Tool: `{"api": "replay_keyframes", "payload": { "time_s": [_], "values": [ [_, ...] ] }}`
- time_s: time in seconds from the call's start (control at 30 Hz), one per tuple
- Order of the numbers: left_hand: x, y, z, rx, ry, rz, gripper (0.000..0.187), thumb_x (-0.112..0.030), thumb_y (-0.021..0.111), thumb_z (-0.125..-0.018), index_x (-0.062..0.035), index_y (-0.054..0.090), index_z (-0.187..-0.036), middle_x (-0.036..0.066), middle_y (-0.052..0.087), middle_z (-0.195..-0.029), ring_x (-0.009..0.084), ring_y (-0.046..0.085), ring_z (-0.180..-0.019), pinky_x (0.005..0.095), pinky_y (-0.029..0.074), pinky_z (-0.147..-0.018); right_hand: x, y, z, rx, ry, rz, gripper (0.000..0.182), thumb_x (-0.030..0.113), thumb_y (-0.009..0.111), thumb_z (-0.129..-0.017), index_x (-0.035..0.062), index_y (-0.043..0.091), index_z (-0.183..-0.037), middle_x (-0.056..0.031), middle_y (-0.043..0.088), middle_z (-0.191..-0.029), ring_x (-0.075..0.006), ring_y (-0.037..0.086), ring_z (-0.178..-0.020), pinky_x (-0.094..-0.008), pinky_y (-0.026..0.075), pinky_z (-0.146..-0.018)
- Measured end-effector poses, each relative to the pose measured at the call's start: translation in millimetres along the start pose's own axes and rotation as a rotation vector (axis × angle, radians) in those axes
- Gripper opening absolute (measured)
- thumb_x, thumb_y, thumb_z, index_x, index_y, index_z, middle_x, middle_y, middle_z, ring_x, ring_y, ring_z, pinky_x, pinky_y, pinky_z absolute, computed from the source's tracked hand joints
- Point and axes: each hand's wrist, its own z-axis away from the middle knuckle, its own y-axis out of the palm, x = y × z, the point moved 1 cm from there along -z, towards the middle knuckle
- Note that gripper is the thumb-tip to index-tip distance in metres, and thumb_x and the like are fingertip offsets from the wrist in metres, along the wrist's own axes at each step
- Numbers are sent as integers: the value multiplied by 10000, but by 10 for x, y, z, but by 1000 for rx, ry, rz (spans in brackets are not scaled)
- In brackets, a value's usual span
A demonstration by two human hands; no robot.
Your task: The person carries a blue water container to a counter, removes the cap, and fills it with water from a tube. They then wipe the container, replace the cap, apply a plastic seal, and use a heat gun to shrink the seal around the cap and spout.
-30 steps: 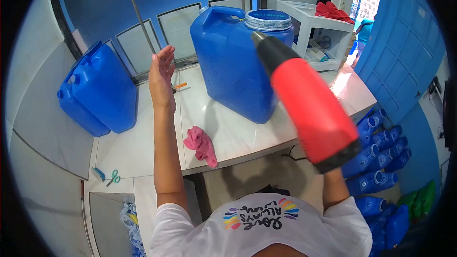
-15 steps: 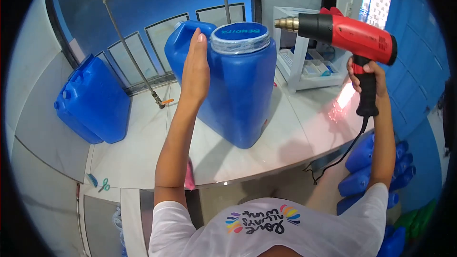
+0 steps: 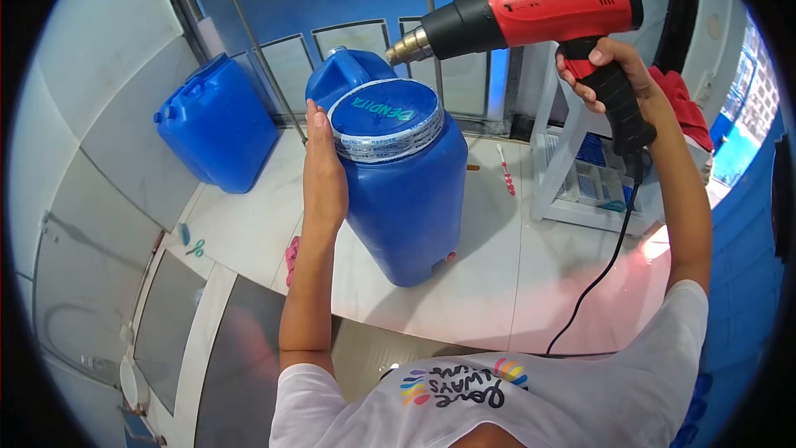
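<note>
A tall blue plastic jug (image 3: 406,216) stands on the white tiled counter. Its wide round cap (image 3: 377,109) has green handwritten letters, and a clear printed seal band (image 3: 398,148) wraps the neck. My left hand (image 3: 325,174) lies flat along the jug's left side by the cap, fingers straight and together. With my right hand (image 3: 618,75) I grip the black handle of a red and black heat gun (image 3: 539,12). The gun's metal nozzle points left and slightly down, just above the cap's far edge, apart from it. Part of the jug's handle shows behind the cap.
Another blue jug (image 3: 224,129) stands by the left wall. Green scissors (image 3: 196,248) and a pink cloth (image 3: 292,261) lie at the left. A pink-and-white stick (image 3: 506,172) lies right of the jug, near a white shelf (image 3: 543,191). The gun's cord (image 3: 599,274) hangs across the counter.
The heat gun has moved left, and its nozzle now tilts down close to the cap. My left hand stays against the jug. My view has shifted, showing more of the cap's top.
</note>
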Motion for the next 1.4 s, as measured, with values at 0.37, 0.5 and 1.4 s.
{"api": "replay_keyframes", "payload": {
  "time_s": [0.37,0.5,1.4],
  "values": [
    [103,24,-56,-51,-78,-96,771,-571,240,-934,31,191,-1414,184,224,-1467,244,199,-1369,305,114,-1111,302,53,-214,13,53,103,322,212,582,-700,-61,557,-868,-102,588,-713,-98,572,-480,-187,493,-371],
    [-25,186,53,-96,13,-92,792,-582,238,-929,38,162,-1415,184,185,-1481,237,165,-1381,303,96,-1115,414,142,-262,-1,85,160,273,198,594,-701,-36,554,-836,-110,594,-710,-96,572,-477,-187,502,-377],
    [-597,361,-547,402,-63,-566,706,-585,245,-919,-53,395,-1359,147,355,-1416,254,254,-1352,392,125,-1112,-613,-342,748,-98,20,-430,350,189,509,-718,-82,508,-940,-155,555,-797,-134,540,-531,-218,465,-388]
  ]
}}
